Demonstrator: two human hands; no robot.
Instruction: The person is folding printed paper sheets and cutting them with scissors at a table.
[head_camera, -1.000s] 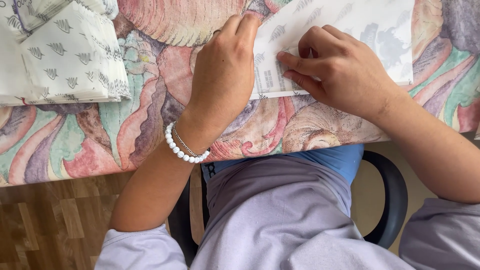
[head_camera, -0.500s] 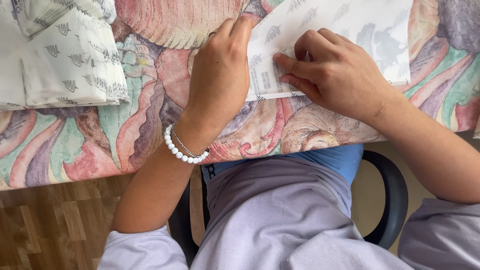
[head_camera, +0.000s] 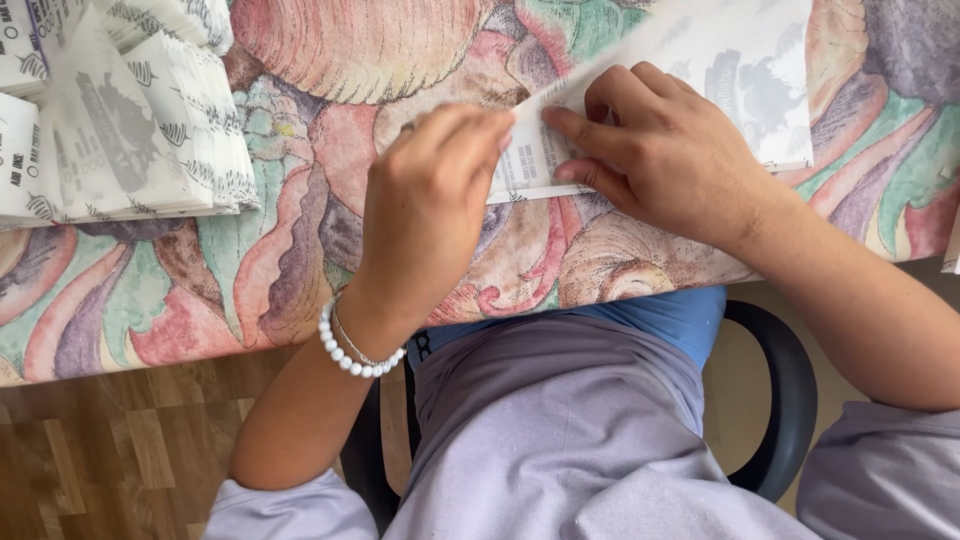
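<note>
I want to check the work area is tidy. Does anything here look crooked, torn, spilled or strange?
Nothing stands out. The left hand and right hand press a white printed paper sheet, part folded, flat on the colourful patterned tablecloth. A stack of folded white printed papers sits neatly at the far left.

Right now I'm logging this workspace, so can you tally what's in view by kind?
Hands: 2, left hand and right hand, both on the sheet
Printed paper sheet being folded: 1
Stack of folded printed papers: 1
Bead bracelet: 1
Patterned tablecloth: 1
Chair: 1
Total: 7
</note>
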